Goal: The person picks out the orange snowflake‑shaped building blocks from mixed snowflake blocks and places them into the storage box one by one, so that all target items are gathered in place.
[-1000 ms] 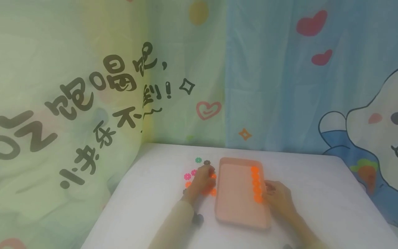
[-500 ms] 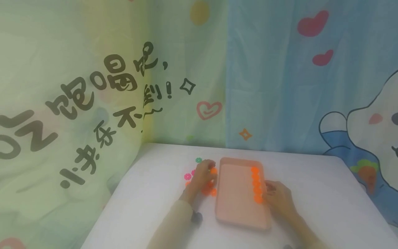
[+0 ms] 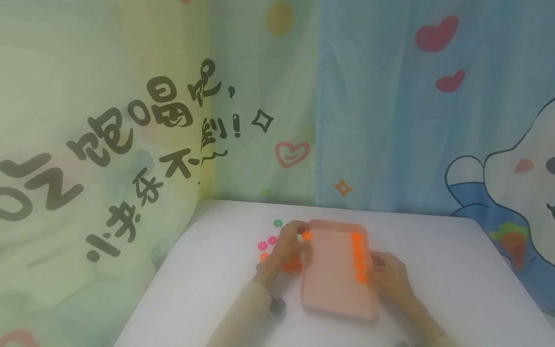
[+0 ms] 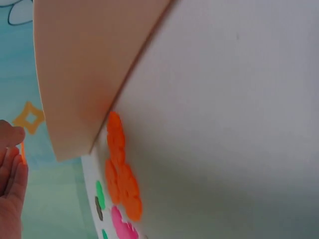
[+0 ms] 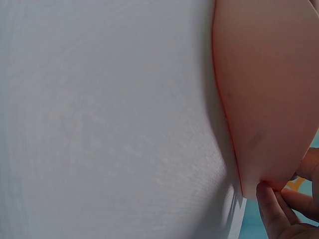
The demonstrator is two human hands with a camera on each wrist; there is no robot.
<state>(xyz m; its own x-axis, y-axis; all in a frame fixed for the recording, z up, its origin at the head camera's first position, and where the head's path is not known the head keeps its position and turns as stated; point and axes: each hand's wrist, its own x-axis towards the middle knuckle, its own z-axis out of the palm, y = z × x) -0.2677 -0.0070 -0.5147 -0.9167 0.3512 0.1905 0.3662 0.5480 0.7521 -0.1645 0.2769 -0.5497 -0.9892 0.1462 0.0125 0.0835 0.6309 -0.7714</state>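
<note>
A: What does the left grip have, near the centre of the frame?
B: It pinches one thin orange flower piece, with scalloped edge, between thumb and fingers. This piece is at the upper left rim of the tray.
A: And the right grip?
B: Its curled fingers hold the tray's right edge; in the right wrist view, one fingertip presses the smooth outer wall.
A: How is the tray formed?
B: It is a rectangle with rounded corners and a raised rim, matt, of peach colour. Inside, at right, stands a column of orange flowers.
A: What lies farther out?
B: Left of the tray are flat loose orange pieces, pink pieces and a green piece, on the white table. Behind hangs a softly creased, printed cloth.
</note>
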